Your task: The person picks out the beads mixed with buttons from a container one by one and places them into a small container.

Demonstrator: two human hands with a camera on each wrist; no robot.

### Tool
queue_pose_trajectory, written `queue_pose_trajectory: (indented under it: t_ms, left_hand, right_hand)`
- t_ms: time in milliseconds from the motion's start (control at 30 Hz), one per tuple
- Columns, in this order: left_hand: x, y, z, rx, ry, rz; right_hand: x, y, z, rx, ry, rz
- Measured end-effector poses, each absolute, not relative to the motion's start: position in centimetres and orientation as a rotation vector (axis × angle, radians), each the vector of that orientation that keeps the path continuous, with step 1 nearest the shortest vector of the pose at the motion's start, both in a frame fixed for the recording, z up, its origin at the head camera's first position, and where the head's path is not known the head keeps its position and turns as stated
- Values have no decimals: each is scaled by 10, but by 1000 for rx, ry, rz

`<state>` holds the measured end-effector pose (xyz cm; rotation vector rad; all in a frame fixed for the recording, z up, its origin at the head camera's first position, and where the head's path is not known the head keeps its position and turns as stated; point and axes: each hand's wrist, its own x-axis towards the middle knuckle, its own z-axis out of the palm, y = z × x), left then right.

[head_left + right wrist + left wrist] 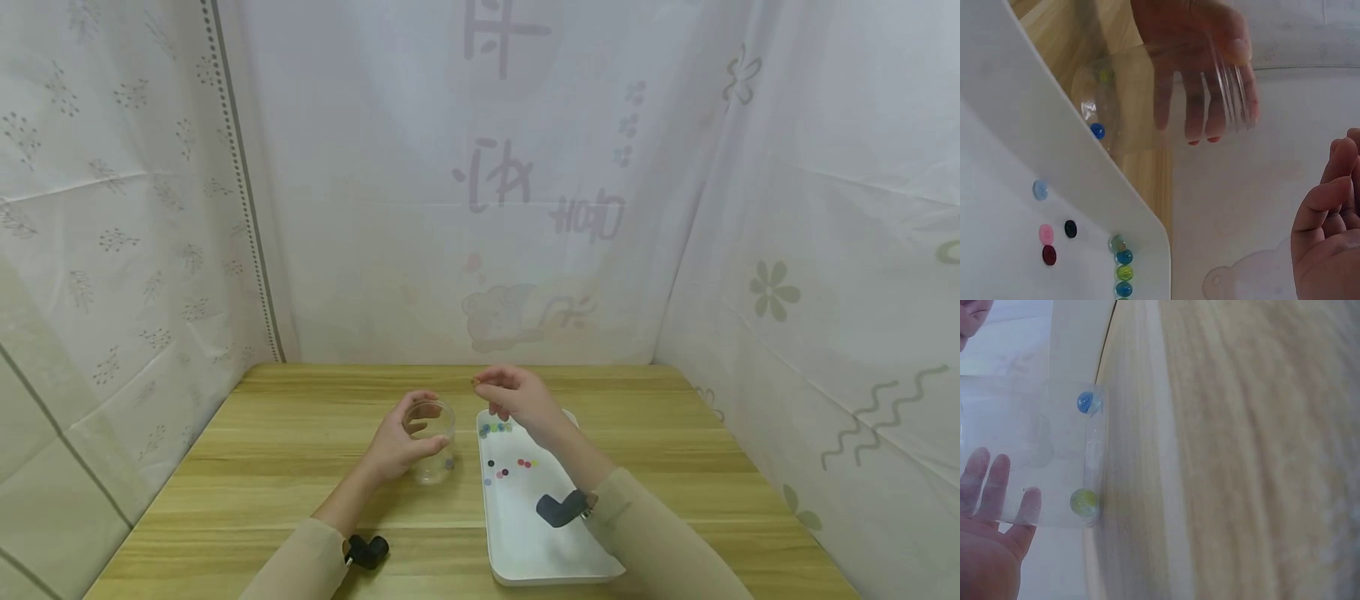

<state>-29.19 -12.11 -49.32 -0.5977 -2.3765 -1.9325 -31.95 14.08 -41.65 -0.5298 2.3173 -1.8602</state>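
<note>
My left hand (392, 447) grips a clear plastic cup (442, 429) around its side, upright close over the table. At the cup's bottom lie a blue marble (1087, 402) and a yellow-green marble (1084, 502). My right hand (522, 402) is raised above the far left corner of a white tray (536, 533), to the right of the cup's rim. Thumb and fingertips pinch a small orange-brown thing (475, 382), mostly hidden by the fingers. In the tray, several marbles (1124, 272) line up along the far edge, with several buttons (1049, 255) scattered nearer.
The wooden table (247, 500) carries the tray on the right half. Patterned white curtains (375, 275) hang behind it and on both sides. A black camera (367, 552) sits at the left wrist and another camera (558, 508) at the right.
</note>
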Motion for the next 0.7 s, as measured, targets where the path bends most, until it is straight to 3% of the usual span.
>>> queue_pose_trajectory:
  t_ms: [700]
  left_hand:
    - [-294, -120, -495, -610, -2375, -1923]
  right_hand:
    - [-314, 116, -395, -620, 2220, -1894]
